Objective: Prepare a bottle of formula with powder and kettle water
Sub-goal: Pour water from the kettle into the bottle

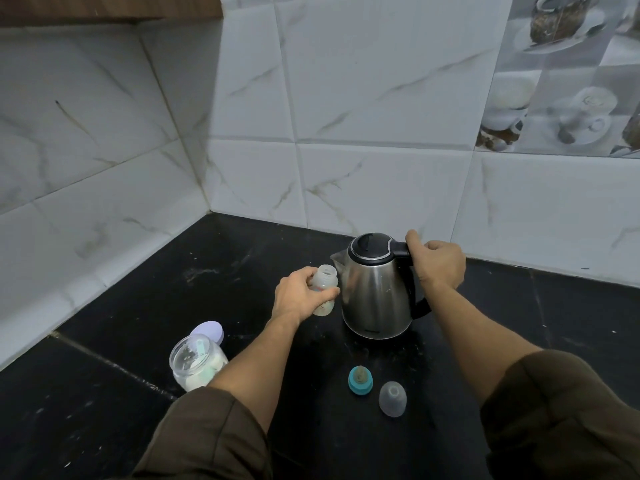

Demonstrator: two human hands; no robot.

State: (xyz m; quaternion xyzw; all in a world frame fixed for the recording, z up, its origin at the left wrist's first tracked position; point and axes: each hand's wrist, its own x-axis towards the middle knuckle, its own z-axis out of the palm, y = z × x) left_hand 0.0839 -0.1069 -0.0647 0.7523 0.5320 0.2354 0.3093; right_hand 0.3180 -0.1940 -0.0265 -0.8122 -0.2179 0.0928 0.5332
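A steel kettle [375, 299] with a black lid stands upright on the black counter [138, 306]. My right hand [438, 263] grips its black handle at the top. Just left of the spout, the uncapped baby bottle [325, 289] stands upright, and my left hand [299, 296] is wrapped around it. A clear jar of white powder [197, 365] with a pale green scoop inside sits open at the lower left. Its lilac lid [209, 332] lies behind it. The teal nipple ring [361, 380] and the clear dome cap [392, 398] lie in front of the kettle.
White marbled tile walls meet in a corner behind the counter at the left. A wooden cabinet edge [104, 8] shows at the top left. My brown sleeves fill the bottom of the view.
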